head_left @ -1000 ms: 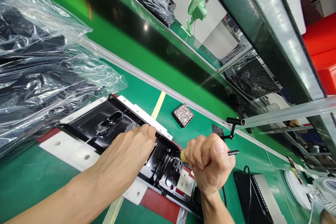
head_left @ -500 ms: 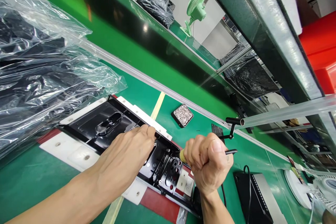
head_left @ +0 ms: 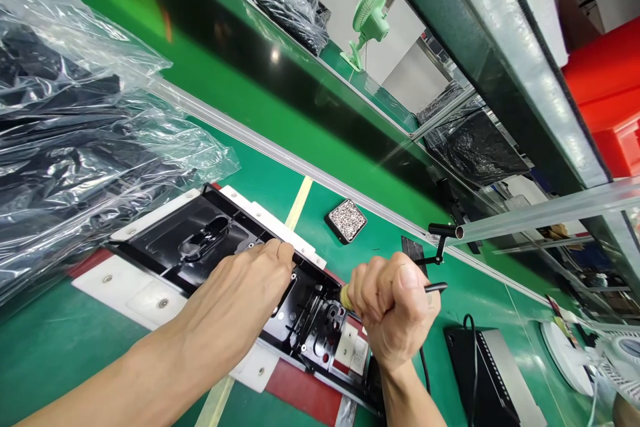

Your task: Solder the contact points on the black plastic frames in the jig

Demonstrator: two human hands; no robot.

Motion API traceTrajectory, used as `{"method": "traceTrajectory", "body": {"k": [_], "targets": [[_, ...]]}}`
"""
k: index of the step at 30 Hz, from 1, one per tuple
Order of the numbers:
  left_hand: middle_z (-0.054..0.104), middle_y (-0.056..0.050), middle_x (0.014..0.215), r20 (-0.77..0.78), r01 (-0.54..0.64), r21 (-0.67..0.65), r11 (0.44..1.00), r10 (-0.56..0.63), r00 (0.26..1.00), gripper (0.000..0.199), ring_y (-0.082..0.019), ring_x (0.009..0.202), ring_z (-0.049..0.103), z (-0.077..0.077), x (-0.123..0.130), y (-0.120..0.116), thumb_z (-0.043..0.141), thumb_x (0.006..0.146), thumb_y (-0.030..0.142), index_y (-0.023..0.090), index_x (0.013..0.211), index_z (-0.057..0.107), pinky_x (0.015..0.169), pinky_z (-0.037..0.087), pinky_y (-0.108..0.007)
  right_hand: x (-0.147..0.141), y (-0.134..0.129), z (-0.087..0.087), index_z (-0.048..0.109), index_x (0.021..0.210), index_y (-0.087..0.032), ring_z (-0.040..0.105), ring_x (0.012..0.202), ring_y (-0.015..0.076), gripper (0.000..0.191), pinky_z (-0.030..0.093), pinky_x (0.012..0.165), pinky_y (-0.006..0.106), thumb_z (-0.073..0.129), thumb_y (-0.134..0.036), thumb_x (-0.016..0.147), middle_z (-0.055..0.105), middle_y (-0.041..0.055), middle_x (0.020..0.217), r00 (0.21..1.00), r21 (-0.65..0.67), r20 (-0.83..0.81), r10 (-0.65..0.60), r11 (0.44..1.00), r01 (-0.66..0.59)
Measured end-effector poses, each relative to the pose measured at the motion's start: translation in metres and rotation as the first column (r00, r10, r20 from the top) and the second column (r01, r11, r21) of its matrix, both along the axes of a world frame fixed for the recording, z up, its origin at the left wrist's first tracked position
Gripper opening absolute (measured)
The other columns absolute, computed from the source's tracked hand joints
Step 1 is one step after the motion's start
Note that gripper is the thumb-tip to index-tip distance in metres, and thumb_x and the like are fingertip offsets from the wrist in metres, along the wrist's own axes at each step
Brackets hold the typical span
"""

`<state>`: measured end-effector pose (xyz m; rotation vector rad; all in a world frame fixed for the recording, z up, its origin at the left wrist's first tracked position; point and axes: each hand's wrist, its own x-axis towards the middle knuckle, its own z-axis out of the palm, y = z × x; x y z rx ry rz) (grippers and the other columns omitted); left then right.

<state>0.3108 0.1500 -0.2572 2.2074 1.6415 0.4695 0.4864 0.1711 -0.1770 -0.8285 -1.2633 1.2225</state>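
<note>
A long black plastic housing (head_left: 165, 240) lies in a white and red fixture (head_left: 129, 293) on the green bench. My left hand (head_left: 255, 280) rests over the middle of the housing with its fingers curled down; their tips are hidden, and I cannot make out what they hold. In a closed fist, my right hand (head_left: 395, 300) grips a screwdriver (head_left: 345, 297) near the housing's far edge. Its yellow nose points left toward the housing, and a black tail sticks out behind the fist. The tip of the tool is not visible.
Plastic-wrapped black parts (head_left: 100, 147) are piled at the left. Behind the fixture sits a small black box (head_left: 347, 220) with a speckled top. A black bracket (head_left: 443, 233), a black and silver case (head_left: 493, 373) and a white fan (head_left: 620, 360) stand at right. A rail (head_left: 300, 163) runs behind.
The whole view has shifted very slightly. Both hands keep the same places on and beside the housing, and the screwdriver stays in my right fist.
</note>
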Motion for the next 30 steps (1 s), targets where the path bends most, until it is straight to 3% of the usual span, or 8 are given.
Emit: {"method": "traceTrajectory", "body": {"k": [5,15,24,30], "targets": [[0.052,-0.002,0.079,-0.074,0.026,0.048,0.998,-0.022,0.997,0.018,-0.019,0.059,0.053,0.004,0.002,-0.002,0.042,0.092,0.006,0.023,0.084,0.043,0.052,0.021,-0.031,0.000,-0.001,-0.003,0.035,0.057,-0.020,0.027,0.039,0.0060,0.049,0.026,0.039,0.020,0.054,-0.033,0.100,0.031,-0.0070,0.045,1.000,0.030,-0.013,0.003,1.000,-0.003],[0.058,-0.004,0.080,-0.145,0.015,-0.008,1.000,-0.016,0.989,0.023,-0.020,0.060,0.058,0.015,0.000,0.001,0.038,0.094,0.002,0.021,0.083,0.047,0.053,0.024,-0.033,0.006,0.000,-0.007,0.040,0.063,-0.022,0.030,0.043,0.0076,0.045,0.029,0.042,0.023,0.051,-0.035,0.104,0.035,-0.0067,0.049,0.998,0.031,-0.024,0.053,0.998,-0.052],[0.060,-0.004,0.079,-0.158,-0.019,-0.048,0.999,0.011,0.987,0.022,-0.019,0.062,0.060,0.012,0.000,0.004,0.040,0.098,0.009,0.019,0.086,0.056,0.054,0.028,-0.030,0.027,0.002,0.003,0.052,0.065,-0.021,0.044,0.048,0.0112,0.037,0.040,0.048,0.028,0.058,-0.032,0.099,0.047,-0.0027,0.054,0.943,-0.021,0.038,0.331,0.944,-0.331],[0.058,-0.004,0.076,-0.112,-0.010,-0.028,1.000,0.007,0.994,0.019,-0.021,0.063,0.060,0.004,-0.005,0.004,0.043,0.097,0.016,0.020,0.085,0.058,0.054,0.028,-0.032,0.030,0.003,0.020,0.051,0.067,-0.021,0.042,0.046,0.0110,0.035,0.044,0.046,0.027,0.052,-0.028,0.101,0.043,-0.0050,0.052,0.974,0.057,-0.060,0.216,0.975,-0.213]]}}
